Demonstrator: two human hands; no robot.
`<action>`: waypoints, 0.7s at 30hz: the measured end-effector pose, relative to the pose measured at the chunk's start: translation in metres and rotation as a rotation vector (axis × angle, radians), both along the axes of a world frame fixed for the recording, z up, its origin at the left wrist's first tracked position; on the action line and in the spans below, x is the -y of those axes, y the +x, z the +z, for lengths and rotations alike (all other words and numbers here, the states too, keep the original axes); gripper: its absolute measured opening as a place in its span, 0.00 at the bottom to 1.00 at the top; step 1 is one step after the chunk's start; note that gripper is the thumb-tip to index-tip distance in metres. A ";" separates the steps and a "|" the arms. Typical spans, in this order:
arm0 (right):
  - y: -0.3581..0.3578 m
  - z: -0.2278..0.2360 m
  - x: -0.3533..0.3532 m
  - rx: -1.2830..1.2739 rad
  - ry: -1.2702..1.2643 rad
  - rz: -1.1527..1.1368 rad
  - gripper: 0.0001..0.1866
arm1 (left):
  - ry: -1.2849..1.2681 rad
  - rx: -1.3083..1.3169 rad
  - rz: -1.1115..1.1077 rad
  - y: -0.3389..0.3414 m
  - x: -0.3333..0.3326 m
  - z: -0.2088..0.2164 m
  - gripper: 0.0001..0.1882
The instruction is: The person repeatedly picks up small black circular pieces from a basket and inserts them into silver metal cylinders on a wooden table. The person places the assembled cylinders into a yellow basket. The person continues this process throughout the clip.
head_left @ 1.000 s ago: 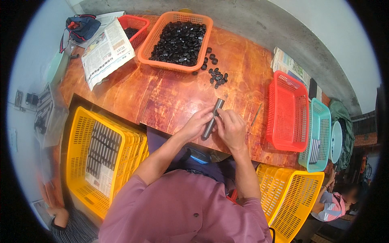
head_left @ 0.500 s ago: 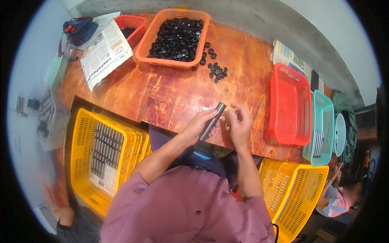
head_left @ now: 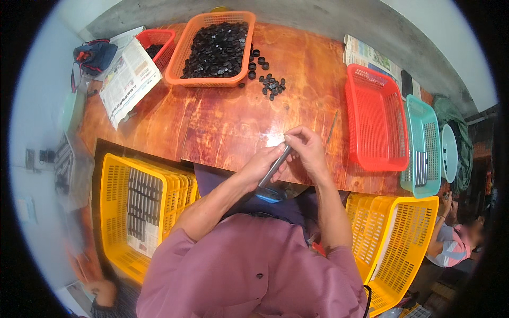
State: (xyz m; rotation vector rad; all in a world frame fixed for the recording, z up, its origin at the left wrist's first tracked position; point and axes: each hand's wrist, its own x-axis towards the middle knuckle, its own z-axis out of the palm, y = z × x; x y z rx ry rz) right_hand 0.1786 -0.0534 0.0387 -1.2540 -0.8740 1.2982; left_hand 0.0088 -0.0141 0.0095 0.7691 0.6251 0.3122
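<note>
A slim dark grey tube point(head_left: 274, 168) slants across my lap at the front edge of the table. My left hand point(head_left: 263, 163) is closed around its middle. At the tube's upper end my right hand point(head_left: 307, 150) is closed, thumb and fingertips pressed against that end. Whether a small piece sits between those fingertips is hidden. Beyond my hands, a group of small black round pieces point(head_left: 272, 86) lies loose on the wooden table point(head_left: 228, 124). Larger black rings point(head_left: 252, 66) lie by the orange basket point(head_left: 211, 81), which is heaped with more black pieces.
A red basket point(head_left: 377, 159) and a green basket point(head_left: 424, 114) holding several tubes stand at the right. Yellow crates flank me; the left crate point(head_left: 114, 185) holds rows of tubes. A newspaper point(head_left: 127, 85) lies far left. Another person point(head_left: 450, 241) sits at the far right.
My right hand has come in from the right and closed on the tube's upper end. The left hand keeps its hold. The whole view has shifted slightly.
</note>
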 end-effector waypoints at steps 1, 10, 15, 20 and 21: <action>0.001 -0.002 0.001 -0.010 0.018 -0.020 0.08 | 0.035 0.010 -0.010 -0.001 0.000 0.001 0.24; 0.008 -0.003 0.000 0.020 0.117 -0.099 0.10 | 0.130 0.031 -0.074 -0.008 -0.009 0.007 0.23; 0.013 -0.006 -0.002 0.080 0.136 -0.110 0.10 | 0.187 -0.034 -0.096 -0.012 -0.015 0.004 0.21; 0.018 -0.005 -0.004 0.193 0.123 -0.108 0.11 | 0.680 -0.131 -0.016 -0.008 -0.020 0.002 0.20; 0.021 -0.004 -0.005 0.243 0.097 -0.104 0.12 | 0.905 -0.151 0.032 -0.007 -0.024 -0.003 0.20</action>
